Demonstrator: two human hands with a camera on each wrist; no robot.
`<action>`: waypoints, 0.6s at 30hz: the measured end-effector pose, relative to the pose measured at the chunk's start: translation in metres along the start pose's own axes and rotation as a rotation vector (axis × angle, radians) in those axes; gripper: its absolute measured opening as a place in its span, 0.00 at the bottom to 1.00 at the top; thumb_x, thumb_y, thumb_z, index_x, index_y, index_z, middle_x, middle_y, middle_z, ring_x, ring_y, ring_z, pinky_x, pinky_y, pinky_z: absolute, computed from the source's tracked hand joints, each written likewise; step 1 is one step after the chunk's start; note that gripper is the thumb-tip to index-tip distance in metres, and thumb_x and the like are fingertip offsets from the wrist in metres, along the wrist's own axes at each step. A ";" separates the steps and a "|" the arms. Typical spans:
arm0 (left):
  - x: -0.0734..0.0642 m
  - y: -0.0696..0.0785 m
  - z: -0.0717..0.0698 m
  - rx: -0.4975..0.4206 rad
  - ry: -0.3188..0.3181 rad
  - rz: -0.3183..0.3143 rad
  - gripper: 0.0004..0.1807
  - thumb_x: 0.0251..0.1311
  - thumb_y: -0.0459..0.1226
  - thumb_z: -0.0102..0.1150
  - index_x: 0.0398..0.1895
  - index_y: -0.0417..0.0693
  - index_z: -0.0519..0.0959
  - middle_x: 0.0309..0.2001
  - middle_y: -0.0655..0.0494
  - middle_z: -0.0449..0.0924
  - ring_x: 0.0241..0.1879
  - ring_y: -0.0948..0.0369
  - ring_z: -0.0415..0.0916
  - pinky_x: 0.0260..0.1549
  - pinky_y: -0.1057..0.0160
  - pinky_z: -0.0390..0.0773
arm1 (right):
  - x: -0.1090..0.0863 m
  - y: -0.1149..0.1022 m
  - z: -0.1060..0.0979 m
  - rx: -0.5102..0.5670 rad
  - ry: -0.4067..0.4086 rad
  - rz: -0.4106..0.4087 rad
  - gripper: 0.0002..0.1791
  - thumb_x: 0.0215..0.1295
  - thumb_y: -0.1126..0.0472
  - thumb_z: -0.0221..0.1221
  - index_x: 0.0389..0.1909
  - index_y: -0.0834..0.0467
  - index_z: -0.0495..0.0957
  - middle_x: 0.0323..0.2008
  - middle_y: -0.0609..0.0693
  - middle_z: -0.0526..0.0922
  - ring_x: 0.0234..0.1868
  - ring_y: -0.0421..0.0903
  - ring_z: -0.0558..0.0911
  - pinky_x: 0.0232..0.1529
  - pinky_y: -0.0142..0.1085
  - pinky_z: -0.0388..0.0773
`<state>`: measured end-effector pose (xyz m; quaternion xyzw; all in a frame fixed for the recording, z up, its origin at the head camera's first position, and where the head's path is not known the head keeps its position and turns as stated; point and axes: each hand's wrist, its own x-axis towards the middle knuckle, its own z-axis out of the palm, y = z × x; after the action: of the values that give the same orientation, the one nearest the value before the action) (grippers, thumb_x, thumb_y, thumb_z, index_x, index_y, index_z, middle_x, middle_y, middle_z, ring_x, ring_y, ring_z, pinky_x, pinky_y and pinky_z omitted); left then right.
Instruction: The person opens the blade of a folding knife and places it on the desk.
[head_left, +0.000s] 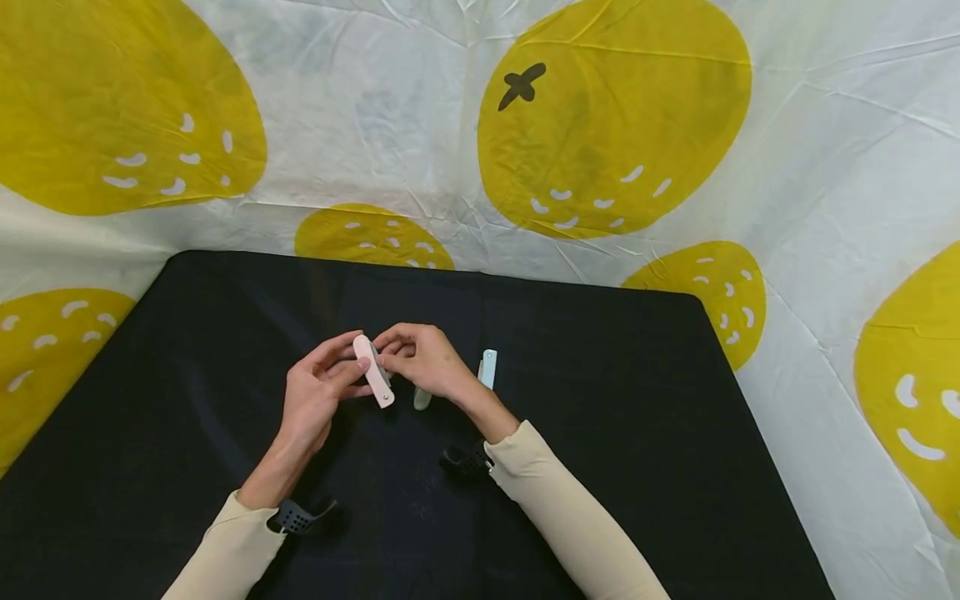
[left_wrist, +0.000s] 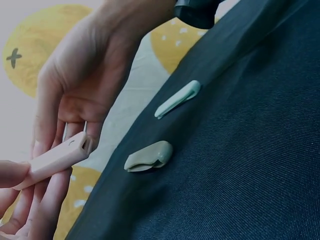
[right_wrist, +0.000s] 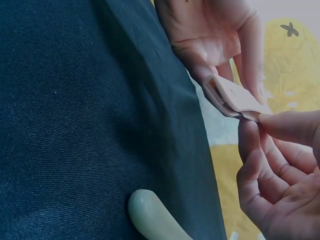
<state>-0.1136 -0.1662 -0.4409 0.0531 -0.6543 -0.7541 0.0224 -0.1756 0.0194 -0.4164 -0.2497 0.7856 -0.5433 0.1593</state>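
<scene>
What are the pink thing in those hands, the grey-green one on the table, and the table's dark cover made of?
Pink piece: probably smooth, opaque plastic, given its even color and soft sheen.
Grey-green piece: likely glossier plastic, judging by its small bright highlights; coated metal is possible.
Dark cover: apparently matte woven fabric, showing fine ribbed lines.

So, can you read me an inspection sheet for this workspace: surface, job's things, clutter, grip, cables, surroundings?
Surface: black cloth, lightly creased.
Job's things: pink tool, held above the cloth.
Clutter: grey-green tool and blue tool, lying apart on the cloth.
Grip: left hand holds the pink tool; right hand pinches its edge.
Cables: nothing seen.
Surroundings: white sheet with yellow round prints.
</scene>
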 end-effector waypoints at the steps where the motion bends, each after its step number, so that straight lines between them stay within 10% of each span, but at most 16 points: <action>1: 0.000 0.000 0.000 0.006 0.002 -0.008 0.28 0.67 0.31 0.67 0.69 0.37 0.73 0.47 0.61 0.84 0.40 0.68 0.87 0.36 0.62 0.89 | 0.000 0.000 0.000 0.004 0.000 0.003 0.12 0.73 0.67 0.61 0.53 0.63 0.83 0.41 0.61 0.88 0.41 0.63 0.88 0.32 0.25 0.75; 8: 0.004 0.002 -0.001 -0.025 0.041 -0.050 0.29 0.67 0.29 0.65 0.71 0.34 0.70 0.46 0.61 0.83 0.39 0.68 0.86 0.36 0.62 0.89 | 0.003 0.001 -0.002 0.072 0.046 0.032 0.11 0.71 0.69 0.62 0.52 0.66 0.81 0.41 0.62 0.87 0.36 0.50 0.87 0.40 0.34 0.84; 18: 0.008 0.007 0.001 -0.071 0.138 -0.074 0.26 0.67 0.24 0.62 0.68 0.37 0.72 0.47 0.56 0.79 0.39 0.67 0.84 0.36 0.62 0.89 | 0.007 0.007 -0.007 0.175 0.116 0.018 0.11 0.71 0.70 0.62 0.52 0.67 0.79 0.39 0.64 0.86 0.36 0.60 0.87 0.47 0.59 0.83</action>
<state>-0.1221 -0.1665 -0.4344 0.1284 -0.6215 -0.7717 0.0414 -0.1866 0.0230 -0.4202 -0.1959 0.7452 -0.6220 0.1395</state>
